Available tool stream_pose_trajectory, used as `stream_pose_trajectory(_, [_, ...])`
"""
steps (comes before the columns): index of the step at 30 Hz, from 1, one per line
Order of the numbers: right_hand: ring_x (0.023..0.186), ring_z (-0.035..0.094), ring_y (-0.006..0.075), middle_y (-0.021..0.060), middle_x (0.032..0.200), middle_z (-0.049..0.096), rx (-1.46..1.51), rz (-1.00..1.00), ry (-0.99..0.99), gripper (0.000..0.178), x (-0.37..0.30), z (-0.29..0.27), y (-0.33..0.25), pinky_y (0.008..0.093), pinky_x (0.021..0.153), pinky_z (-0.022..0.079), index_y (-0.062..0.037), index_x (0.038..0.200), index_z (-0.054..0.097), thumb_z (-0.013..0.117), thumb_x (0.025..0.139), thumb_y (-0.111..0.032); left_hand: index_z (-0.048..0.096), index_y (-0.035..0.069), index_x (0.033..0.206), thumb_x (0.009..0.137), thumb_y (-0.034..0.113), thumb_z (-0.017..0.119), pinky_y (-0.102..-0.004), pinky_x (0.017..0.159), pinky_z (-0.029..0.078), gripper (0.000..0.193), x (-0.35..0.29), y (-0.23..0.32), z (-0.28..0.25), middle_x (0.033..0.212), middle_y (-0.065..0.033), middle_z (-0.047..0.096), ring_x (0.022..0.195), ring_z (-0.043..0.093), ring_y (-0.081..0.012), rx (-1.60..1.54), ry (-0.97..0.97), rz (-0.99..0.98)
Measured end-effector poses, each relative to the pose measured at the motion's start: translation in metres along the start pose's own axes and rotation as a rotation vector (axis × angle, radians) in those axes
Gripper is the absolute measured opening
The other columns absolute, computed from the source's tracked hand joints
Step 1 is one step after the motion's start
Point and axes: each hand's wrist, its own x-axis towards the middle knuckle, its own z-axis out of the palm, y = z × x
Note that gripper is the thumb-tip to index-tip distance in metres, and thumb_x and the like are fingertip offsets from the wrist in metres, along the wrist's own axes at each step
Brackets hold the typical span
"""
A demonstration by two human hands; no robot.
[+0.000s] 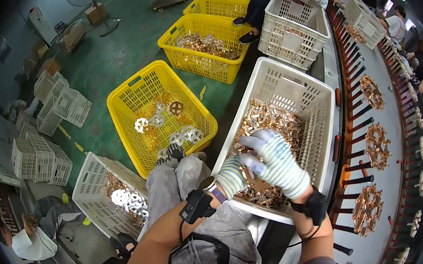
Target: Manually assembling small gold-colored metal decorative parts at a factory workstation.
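In front of me stands a white plastic crate (326, 140), its bottom heaped with small copper-coloured metal pieces (288, 121). Both my hands are over the near half of that heap, in striped work gloves with grey fingertips. My right hand (277, 160) is uppermost, its fingers curled inward; whatever they grip is hidden. Close against it on the left is my left hand (232, 177), whose fingers are mostly covered, so their pose does not show. Flat copper-coloured pieces (260, 186) lie just below the hands.
Left of me a yellow basket (124, 96) holds silver and gold wheel-shaped parts. A tilted white crate (91, 191) with metal parts is beside my leg. On the right runs a line with black handles and copper wheel-shaped parts (377, 145). Co-workers sit nearby.
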Motion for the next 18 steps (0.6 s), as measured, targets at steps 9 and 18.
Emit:
stream_pose_trajectory(9, [0.070,0.057,0.0098,0.0001,0.081,0.061,1.361,0.534,0.420,0.024,-0.018,0.004,-0.008,0.0236,0.063,0.048,-0.0067,0.101,0.062,0.063,0.091,-0.028,0.068,0.010,0.099,0.076,0.023,0.064,-0.0425,0.073,0.052,0.027,0.016,-0.028,-0.003,0.086,-0.0133,0.069,0.082,0.066,-0.0310,-0.314,-0.177,0.031])
stream_pose_trajectory(18, [0.103,0.058,0.0291,0.0124,0.101,0.064,-0.081,0.059,0.202,0.031,-0.010,-0.001,0.032,0.0411,0.093,0.042,-0.0047,0.100,0.066,0.066,0.082,-0.030,0.068,0.010,0.101,0.078,0.024,0.063,-0.0425,0.074,0.053,0.027,0.014,-0.024,-0.006,0.089,-0.0131,0.069,0.084,0.066,-0.0312,0.434,-0.171,0.395])
